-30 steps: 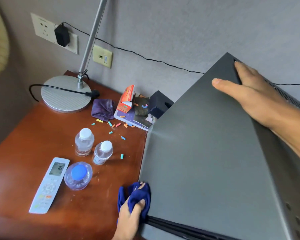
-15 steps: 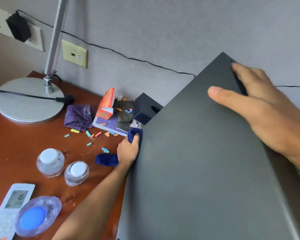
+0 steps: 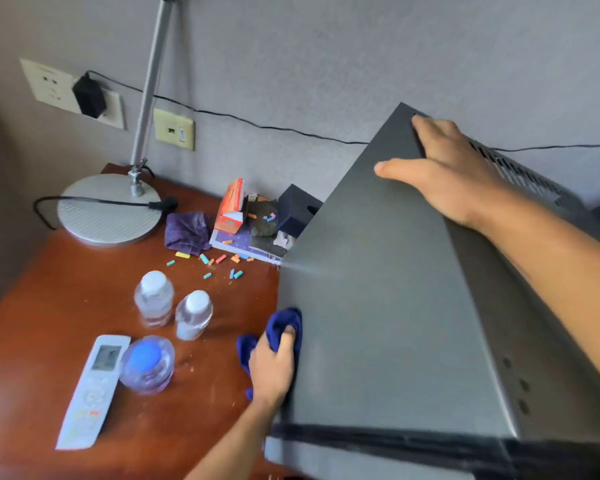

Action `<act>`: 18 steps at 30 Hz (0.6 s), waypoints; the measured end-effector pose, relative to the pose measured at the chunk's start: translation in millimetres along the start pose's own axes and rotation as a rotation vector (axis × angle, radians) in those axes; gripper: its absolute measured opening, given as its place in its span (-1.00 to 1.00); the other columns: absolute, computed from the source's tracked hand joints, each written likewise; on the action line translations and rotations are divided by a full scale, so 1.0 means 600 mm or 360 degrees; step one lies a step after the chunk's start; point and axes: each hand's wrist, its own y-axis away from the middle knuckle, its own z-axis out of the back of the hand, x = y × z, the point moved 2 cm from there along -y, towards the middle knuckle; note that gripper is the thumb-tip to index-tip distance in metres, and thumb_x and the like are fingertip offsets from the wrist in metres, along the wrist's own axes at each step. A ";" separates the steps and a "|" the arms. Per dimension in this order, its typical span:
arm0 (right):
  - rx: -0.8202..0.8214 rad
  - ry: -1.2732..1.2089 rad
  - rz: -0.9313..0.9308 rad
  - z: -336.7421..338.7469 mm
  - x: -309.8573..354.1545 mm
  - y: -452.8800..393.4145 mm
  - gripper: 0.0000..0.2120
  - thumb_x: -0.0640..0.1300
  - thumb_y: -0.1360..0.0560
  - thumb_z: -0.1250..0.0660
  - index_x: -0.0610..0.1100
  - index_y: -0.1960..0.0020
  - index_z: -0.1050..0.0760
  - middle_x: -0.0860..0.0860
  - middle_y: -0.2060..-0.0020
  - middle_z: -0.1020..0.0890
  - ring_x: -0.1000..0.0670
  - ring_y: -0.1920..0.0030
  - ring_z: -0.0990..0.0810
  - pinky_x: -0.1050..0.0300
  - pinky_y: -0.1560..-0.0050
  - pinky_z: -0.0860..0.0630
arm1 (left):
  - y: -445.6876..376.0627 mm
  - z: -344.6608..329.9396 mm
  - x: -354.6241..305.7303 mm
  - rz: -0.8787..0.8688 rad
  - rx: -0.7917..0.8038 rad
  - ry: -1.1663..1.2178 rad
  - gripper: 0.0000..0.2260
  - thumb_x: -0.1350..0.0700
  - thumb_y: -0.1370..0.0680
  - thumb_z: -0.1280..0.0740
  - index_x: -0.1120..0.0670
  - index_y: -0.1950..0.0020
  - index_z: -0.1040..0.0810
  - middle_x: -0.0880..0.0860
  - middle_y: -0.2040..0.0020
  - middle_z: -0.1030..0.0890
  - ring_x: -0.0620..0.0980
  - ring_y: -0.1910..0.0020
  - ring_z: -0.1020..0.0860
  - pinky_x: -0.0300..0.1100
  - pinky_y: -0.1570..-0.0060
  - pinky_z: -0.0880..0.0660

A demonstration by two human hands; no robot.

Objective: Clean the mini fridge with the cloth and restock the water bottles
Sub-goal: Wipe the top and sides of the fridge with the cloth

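Blue cloth (image 3: 284,323) bunched under clenched left fingers (image 3: 286,336), against the fridge (image 3: 378,306) side.

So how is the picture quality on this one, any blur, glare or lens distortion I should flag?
Head view: wide-angle bending shows in the slanted lamp pole and leaning wall; motion blur softens the left hand gripping the blue cloth, also the blue-capped bottle and the remote; a pale sheen streaks the mini fridge top near its left corner; lighting is otherwise soft and even.
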 end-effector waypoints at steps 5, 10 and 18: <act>-0.0005 -0.0018 -0.0038 -0.004 -0.001 0.000 -0.16 0.39 -0.37 -0.28 -0.03 -0.53 -0.29 -0.02 -0.55 -0.27 -0.05 -0.54 -0.25 -0.13 -0.52 -0.22 | 0.152 0.044 0.036 0.0104 -0.0026 0.0161 -0.64 -0.22 -0.53 -0.32 0.00 -0.13 -0.68 -0.06 0.07 -0.70 0.05 -0.05 -0.63 -0.09 -0.09 -0.44; -0.0063 -0.0074 -0.0063 -0.001 0.003 0.010 -0.21 0.37 -0.35 -0.21 0.00 -0.49 -0.35 -0.01 -0.53 -0.36 -0.07 -0.52 -0.32 -0.14 -0.50 -0.27 | 0.266 0.058 -0.065 -0.0134 0.0009 0.0256 -0.50 -0.35 -0.39 -0.23 -0.13 -0.18 -0.66 -0.20 -0.06 -0.71 -0.13 -0.16 -0.62 -0.04 -0.30 -0.47; -0.0110 0.0031 0.0001 0.009 0.003 0.058 -0.50 0.15 -0.58 -0.18 -0.14 -0.39 -0.44 -0.12 -0.45 -0.45 -0.17 -0.44 -0.40 -0.03 -0.35 -0.33 | 0.433 0.024 -0.280 -0.1195 0.0003 0.0455 -0.65 0.00 -0.58 -0.28 0.06 -0.31 -0.64 -0.14 -0.33 -0.62 -0.22 -0.46 -0.43 -0.48 -0.39 -0.14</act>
